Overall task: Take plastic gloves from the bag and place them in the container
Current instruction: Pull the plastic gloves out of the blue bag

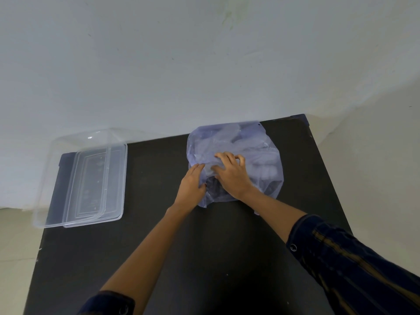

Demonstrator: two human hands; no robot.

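A translucent bluish plastic bag (254,144) lies on the black table (159,246) at the far right. Pale folded plastic gloves (267,165) show through it on the right side. My left hand (192,183) grips the bag's near left edge at its opening. My right hand (233,172) rests on top of the bag with fingers curled, pinching the film. A clear plastic container (68,176) stands at the table's far left, partly overhanging the edge, with nothing visible inside it.
A clear lid (114,178) lies flat under and beside the container. A pale wall rises right behind the table. The table's right edge (327,169) runs close past the bag.
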